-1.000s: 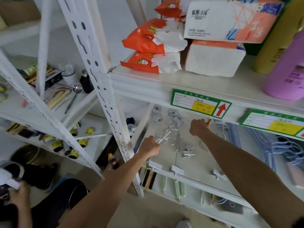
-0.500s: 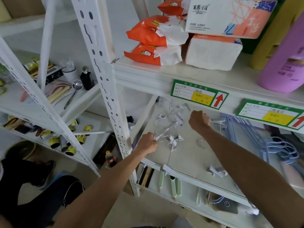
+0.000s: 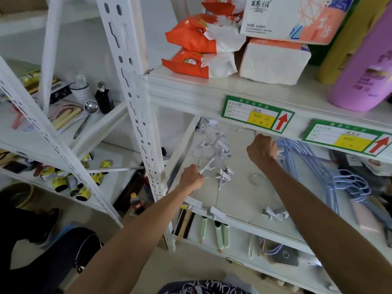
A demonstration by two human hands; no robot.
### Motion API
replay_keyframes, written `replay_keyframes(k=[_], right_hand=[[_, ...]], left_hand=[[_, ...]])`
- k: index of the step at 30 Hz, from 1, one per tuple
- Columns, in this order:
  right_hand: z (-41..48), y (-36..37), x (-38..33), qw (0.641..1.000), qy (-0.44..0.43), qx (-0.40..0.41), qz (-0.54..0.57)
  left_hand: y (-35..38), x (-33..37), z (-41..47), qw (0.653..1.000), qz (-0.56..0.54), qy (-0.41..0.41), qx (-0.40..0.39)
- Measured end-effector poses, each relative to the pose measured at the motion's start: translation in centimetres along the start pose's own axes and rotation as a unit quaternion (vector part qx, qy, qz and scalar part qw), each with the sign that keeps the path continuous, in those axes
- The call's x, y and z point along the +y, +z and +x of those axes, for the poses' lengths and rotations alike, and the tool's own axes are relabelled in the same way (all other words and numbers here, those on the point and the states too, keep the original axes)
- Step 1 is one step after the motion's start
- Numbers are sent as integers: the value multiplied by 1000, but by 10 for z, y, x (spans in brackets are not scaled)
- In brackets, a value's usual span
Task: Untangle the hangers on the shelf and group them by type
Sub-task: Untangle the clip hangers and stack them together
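A tangle of white clip hangers (image 3: 214,153) with metal hooks hangs above the white middle shelf (image 3: 237,200) at its left end. My left hand (image 3: 191,177) grips the lower part of this tangle near the shelf's front left corner. My right hand (image 3: 262,150) is fisted higher up under the shelf above, holding a thin wire hook; what else it holds is hidden. A pile of light blue hangers (image 3: 314,166) lies to its right. Loose white clip hangers (image 3: 274,213) rest along the shelf's front edge.
A white upright post (image 3: 135,107) stands left of my left arm. Tissue packs (image 3: 203,49) and a purple bottle (image 3: 364,66) sit on the shelf above. Green price labels (image 3: 256,114) mark its edge. Toothbrushes (image 3: 218,232) lie on the shelf below.
My right hand has risen and pulled toward the blue hangers. The white tangle has stretched and lifted between my hands. My left hand stays at the front left corner.
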State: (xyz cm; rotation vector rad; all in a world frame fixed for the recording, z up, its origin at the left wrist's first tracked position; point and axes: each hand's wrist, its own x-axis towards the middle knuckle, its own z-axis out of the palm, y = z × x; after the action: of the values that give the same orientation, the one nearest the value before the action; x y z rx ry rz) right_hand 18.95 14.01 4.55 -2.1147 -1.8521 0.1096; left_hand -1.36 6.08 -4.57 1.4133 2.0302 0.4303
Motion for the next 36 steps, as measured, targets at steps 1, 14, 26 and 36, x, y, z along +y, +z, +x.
replay_keyframes(k=[1,14,26,36], right_hand=[[-9,-4,2,1000,5,-7,12],[-139,0,49,993,59,15,98],[-175,-16,59,919,124,-85,364],[-121,-55,127,645,271,-281,657]], left_hand=[[2,1,3,1000,-5,-1,0],[0,27,25,994,99,22,34],[-26,98,-13,919,-241,261,-172],[-43,131,3,849,41,494,-184]])
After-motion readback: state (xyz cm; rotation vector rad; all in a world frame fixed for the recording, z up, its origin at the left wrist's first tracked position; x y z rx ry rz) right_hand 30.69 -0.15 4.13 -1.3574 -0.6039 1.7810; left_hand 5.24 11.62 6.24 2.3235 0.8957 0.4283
